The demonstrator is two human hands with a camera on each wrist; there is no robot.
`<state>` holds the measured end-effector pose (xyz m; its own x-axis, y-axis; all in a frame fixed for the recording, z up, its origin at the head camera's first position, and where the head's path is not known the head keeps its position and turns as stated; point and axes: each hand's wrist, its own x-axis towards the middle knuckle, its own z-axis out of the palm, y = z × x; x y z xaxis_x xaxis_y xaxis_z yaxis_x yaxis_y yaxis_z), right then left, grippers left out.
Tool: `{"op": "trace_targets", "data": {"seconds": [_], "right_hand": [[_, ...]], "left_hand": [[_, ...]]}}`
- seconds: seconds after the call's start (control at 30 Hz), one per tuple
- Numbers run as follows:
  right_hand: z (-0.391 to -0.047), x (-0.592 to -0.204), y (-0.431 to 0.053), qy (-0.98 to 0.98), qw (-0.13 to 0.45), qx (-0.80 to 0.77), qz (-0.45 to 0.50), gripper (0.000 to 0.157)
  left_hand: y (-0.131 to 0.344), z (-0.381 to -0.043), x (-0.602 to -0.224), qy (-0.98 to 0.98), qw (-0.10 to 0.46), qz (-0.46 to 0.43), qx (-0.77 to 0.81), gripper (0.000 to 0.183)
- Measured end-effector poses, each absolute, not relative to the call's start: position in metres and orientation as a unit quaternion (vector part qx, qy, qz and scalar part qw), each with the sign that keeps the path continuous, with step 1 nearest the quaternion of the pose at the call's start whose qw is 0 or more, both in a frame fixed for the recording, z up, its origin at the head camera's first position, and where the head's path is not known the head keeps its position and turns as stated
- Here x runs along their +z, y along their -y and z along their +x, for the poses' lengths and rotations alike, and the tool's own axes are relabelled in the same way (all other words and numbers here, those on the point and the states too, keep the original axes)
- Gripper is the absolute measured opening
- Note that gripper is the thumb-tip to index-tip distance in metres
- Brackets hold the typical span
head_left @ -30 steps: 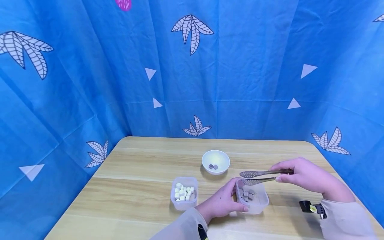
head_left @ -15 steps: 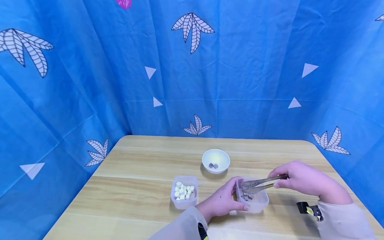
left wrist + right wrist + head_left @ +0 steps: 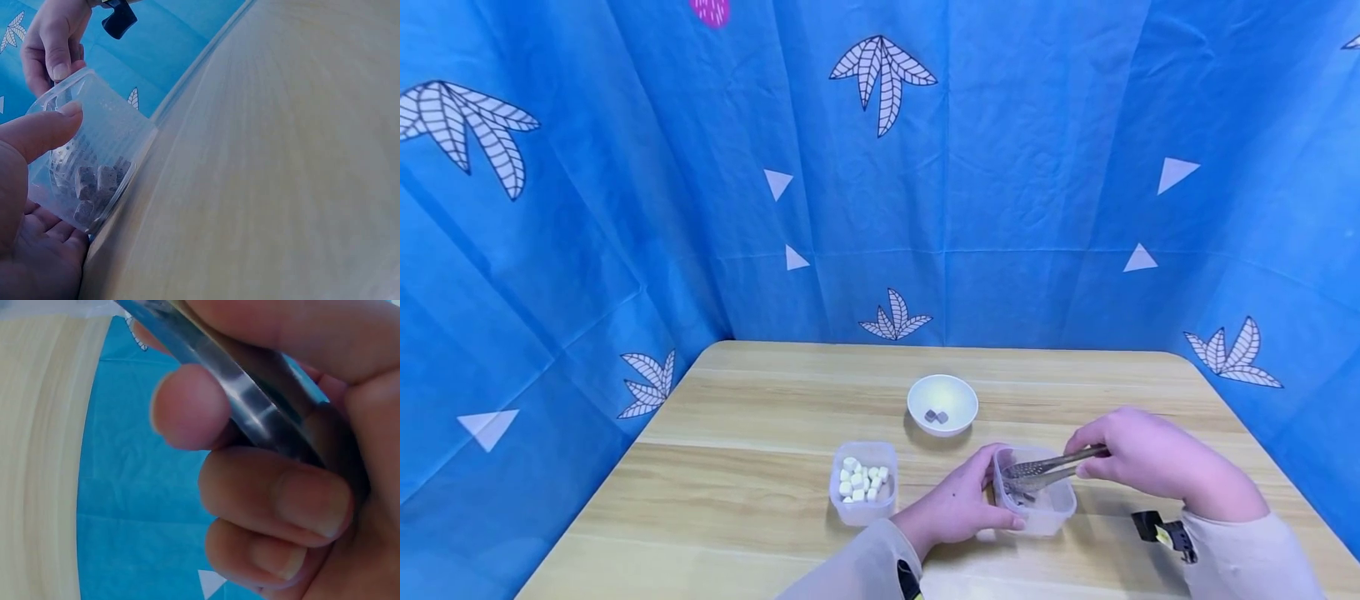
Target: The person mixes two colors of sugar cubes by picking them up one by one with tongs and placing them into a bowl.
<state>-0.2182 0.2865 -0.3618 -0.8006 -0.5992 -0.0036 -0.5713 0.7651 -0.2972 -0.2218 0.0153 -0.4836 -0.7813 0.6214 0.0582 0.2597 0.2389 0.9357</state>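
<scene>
My left hand (image 3: 958,504) holds a clear plastic tub (image 3: 1054,518) from its left side, thumb along the near wall and fingers around the far side. In the left wrist view several brown-grey cubes (image 3: 94,184) lie at the bottom of the tub. Metal tongs (image 3: 1075,457) with perforated tips are gripped in my right hand (image 3: 1157,458), to the right of the tub. Their tips are down inside it among the cubes, partly covering them. Close up in the right wrist view, fingers curl around the shiny tong handles (image 3: 250,403).
A white bowl (image 3: 943,385) with two brown-grey cubes stands behind the tub. Left of my left hand is a second clear tub (image 3: 863,515) with several white cubes. Blue patterned cloth (image 3: 1022,167) hangs behind the wooden table (image 3: 737,467) and along its sides.
My right hand has moved left and lowered the tongs from above the tub's rim to the cubes inside. The tong arms have come closer together. My left hand keeps its hold on the tub.
</scene>
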Motion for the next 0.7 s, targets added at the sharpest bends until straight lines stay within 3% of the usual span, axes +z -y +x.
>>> {"op": "trace_targets", "data": {"seconds": [0.37, 0.7], "right_hand": [[-0.211, -0.351, -0.294, -0.934, 0.025, -0.150, -0.322, 0.018], [-0.209, -0.344, -0.300, -0.932, -0.048, -0.160, -0.322, 0.024]], "left_hand": [[-0.018, -0.221, -0.484, -0.775, 0.164, 0.278, 0.543, 0.085], [-0.018, -0.221, -0.483, -0.785, 0.171, 0.253, 0.538, 0.091]]}}
